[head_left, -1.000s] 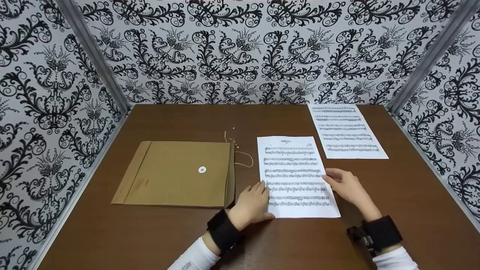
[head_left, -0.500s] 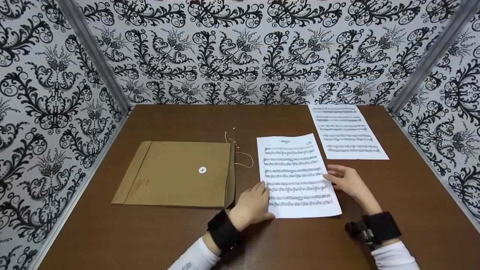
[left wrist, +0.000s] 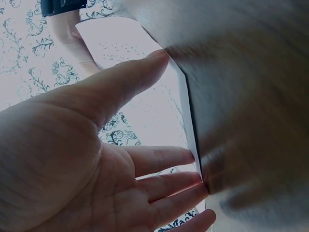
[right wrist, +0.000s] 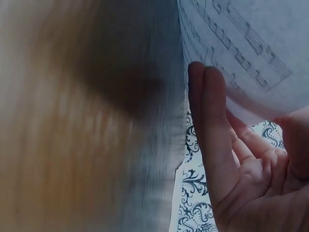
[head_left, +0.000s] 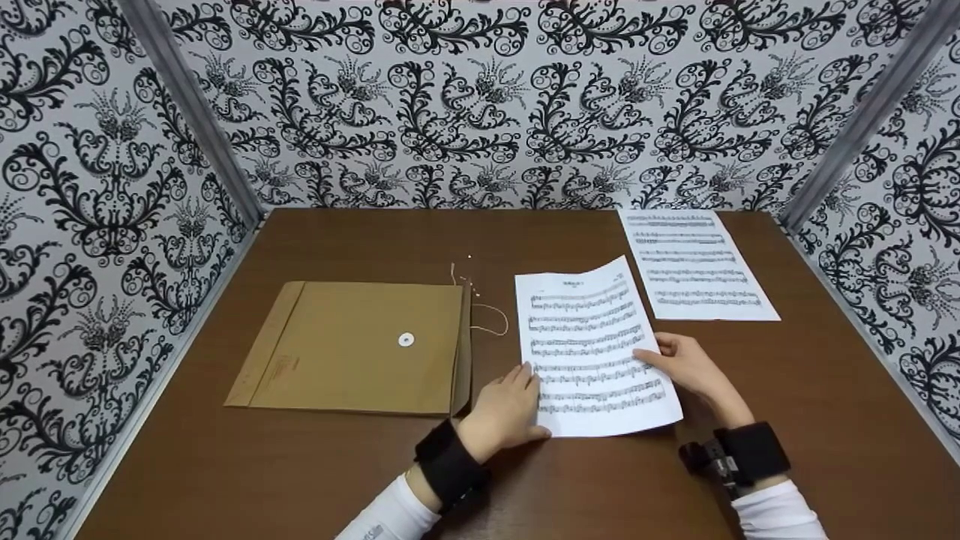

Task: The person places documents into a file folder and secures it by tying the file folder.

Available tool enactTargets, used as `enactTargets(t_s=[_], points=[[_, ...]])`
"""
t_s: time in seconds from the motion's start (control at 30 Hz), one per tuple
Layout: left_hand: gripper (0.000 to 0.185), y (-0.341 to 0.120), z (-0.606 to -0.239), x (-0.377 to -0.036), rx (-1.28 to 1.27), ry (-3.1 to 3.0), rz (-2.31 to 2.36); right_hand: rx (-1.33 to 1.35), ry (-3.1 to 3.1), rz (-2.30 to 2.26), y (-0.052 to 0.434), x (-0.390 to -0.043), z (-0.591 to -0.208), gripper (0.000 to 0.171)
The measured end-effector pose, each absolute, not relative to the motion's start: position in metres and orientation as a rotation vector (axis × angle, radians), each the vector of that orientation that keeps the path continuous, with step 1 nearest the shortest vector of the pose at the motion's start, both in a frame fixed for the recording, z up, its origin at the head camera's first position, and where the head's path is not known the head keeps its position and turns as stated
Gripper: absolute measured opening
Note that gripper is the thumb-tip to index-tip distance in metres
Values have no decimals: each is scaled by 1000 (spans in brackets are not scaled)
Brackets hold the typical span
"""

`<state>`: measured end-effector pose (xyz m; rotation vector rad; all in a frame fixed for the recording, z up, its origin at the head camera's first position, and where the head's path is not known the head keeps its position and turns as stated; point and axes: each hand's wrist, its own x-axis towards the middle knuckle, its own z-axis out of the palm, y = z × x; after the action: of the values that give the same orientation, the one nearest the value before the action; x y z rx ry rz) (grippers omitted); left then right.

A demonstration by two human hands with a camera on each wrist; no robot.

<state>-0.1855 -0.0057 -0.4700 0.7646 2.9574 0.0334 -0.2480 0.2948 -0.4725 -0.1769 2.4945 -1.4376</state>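
A sheet of printed music [head_left: 581, 360] lies in front of the person in the head view, its right side bowed up off the table. The right hand [head_left: 686, 367] pinches that raised edge, thumb on top and fingers behind the paper. In the right wrist view, the fingers [right wrist: 212, 130] stand beside the underside of the curved sheet [right wrist: 251, 48]. Along the sheet's left edge rests the left hand [head_left: 501, 409], its fingers fairly straight. The left wrist view shows thumb and fingertips touching the paper's edge [left wrist: 188, 111]. Whether more sheets lie underneath cannot be told.
A brown paper document envelope [head_left: 352, 360] with a white button [head_left: 406, 340] lies left of the sheet. Its thin string [head_left: 491, 319] loops toward the music. Another music sheet [head_left: 697, 262] lies at the back right, against the patterned wall [head_left: 480, 105].
The right hand has lifted the sheet's right edge and shifted slightly left, with its thumb now over the paper. The sheet has gone from flat to bowed. The left hand has stayed put.
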Motion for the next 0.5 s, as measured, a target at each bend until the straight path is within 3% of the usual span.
enactTargets(t_s=[0.5], points=[[85,-4,-471,-185,717,2936,88,-232,2412,-1512,294,-248,-468,52]])
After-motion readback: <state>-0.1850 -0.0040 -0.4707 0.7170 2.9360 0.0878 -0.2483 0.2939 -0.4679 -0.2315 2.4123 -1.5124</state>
